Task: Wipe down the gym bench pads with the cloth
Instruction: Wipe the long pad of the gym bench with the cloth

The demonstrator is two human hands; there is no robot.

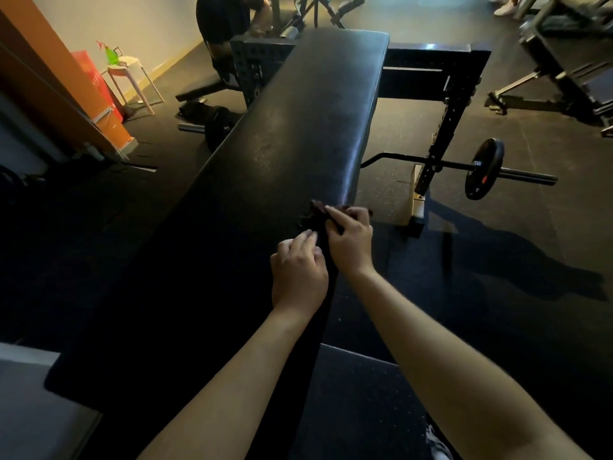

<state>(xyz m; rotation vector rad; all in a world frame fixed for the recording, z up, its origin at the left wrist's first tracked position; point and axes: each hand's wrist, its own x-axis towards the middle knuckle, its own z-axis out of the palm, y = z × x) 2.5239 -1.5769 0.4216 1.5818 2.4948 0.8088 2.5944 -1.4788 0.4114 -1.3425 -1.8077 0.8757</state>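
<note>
Glossy black bench pad, crumpled dark cloth

Both bare forearms reach forward. The right hand pinches the cloth in curled fingers; the left hand, fingers bent, sits just beside it, its hold unclear.

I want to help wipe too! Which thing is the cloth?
Find the long black bench pad running up the middle. At its right edge, the left hand and right hand meet and pinch the cloth. It is the small, crumpled, dark reddish bundle, the only rumpled thing on that smooth pad.
</note>
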